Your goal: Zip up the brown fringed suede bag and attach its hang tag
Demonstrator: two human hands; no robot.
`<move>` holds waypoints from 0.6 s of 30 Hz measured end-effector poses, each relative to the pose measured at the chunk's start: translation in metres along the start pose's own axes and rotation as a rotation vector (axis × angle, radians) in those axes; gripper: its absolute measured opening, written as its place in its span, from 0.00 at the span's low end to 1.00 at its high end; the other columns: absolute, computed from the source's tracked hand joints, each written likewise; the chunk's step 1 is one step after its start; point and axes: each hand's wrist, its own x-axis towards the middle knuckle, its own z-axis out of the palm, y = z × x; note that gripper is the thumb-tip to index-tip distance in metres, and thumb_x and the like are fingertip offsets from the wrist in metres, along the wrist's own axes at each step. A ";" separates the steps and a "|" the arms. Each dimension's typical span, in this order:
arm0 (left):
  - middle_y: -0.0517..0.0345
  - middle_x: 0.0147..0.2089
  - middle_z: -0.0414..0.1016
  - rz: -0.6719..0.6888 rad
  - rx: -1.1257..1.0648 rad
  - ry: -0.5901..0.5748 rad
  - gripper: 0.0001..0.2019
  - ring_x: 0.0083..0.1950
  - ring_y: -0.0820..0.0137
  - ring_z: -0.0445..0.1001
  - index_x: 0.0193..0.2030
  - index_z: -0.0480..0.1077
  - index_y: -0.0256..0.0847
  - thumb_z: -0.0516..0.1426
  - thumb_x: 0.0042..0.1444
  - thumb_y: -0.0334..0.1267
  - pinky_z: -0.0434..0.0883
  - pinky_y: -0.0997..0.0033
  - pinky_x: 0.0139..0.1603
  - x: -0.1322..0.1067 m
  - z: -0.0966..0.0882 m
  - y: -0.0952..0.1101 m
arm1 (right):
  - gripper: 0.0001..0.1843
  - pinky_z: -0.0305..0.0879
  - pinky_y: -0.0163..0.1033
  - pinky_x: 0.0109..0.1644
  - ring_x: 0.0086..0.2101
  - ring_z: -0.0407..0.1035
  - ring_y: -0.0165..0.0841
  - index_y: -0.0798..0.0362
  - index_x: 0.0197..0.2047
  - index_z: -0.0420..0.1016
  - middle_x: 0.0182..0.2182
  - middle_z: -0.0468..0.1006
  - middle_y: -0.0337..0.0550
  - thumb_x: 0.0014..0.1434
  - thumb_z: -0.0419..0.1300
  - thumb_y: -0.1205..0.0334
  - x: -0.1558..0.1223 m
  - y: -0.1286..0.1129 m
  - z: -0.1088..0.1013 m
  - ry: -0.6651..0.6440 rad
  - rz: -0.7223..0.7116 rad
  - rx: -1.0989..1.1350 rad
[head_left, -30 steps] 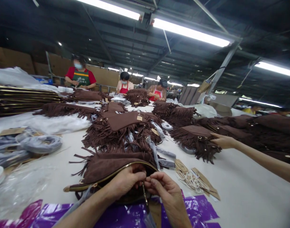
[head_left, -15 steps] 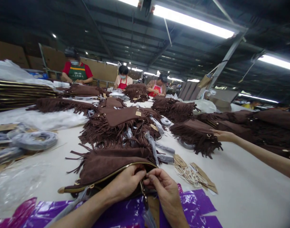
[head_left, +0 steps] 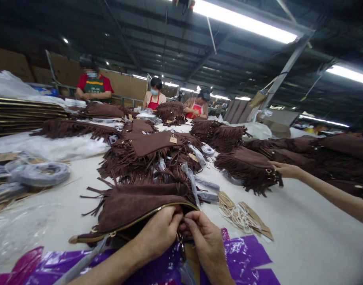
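A brown suede fringed bag [head_left: 130, 209] with a gold zipper lies in front of me on the white table [head_left: 303, 241]. My left hand [head_left: 159, 233] is closed on the bag's open zipper edge. My right hand [head_left: 206, 241] pinches the same spot from the right, its fingertips touching the left hand's. A small metal piece [head_left: 180, 240] hangs just below the fingers. What the fingertips hold inside the opening is hidden.
Purple plastic sheets [head_left: 243, 257] lie under my wrists. Paper tags with strings [head_left: 242, 215] sit to the right. Piles of brown fringed bags [head_left: 151, 154] cover the table's middle. A co-worker's hand [head_left: 285, 170] touches a bag at right. Three people work at the far end.
My hands stay on the zipper edge, fingers shifting slightly. The co-worker's hand has drifted a little right with its bag. The view has tilted slightly.
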 end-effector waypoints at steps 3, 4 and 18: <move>0.53 0.37 0.75 0.004 0.061 0.022 0.10 0.39 0.65 0.72 0.35 0.68 0.40 0.46 0.61 0.33 0.66 0.69 0.43 -0.003 0.003 0.001 | 0.14 0.74 0.34 0.31 0.26 0.76 0.34 0.52 0.32 0.74 0.24 0.80 0.41 0.60 0.58 0.51 -0.002 -0.001 0.000 0.002 -0.064 -0.106; 0.53 0.38 0.75 0.006 0.065 0.033 0.10 0.40 0.65 0.73 0.36 0.68 0.40 0.46 0.61 0.33 0.66 0.69 0.44 -0.003 0.004 0.002 | 0.12 0.74 0.34 0.31 0.26 0.76 0.34 0.52 0.32 0.74 0.24 0.80 0.40 0.61 0.57 0.53 -0.002 -0.002 0.000 0.004 -0.092 -0.144; 0.51 0.56 0.74 -0.035 -0.052 0.035 0.18 0.59 0.61 0.70 0.52 0.72 0.41 0.47 0.61 0.37 0.60 0.63 0.64 0.003 0.010 -0.008 | 0.13 0.76 0.34 0.39 0.37 0.78 0.36 0.51 0.43 0.76 0.37 0.82 0.47 0.65 0.51 0.60 -0.010 -0.021 -0.006 0.011 -0.327 -0.413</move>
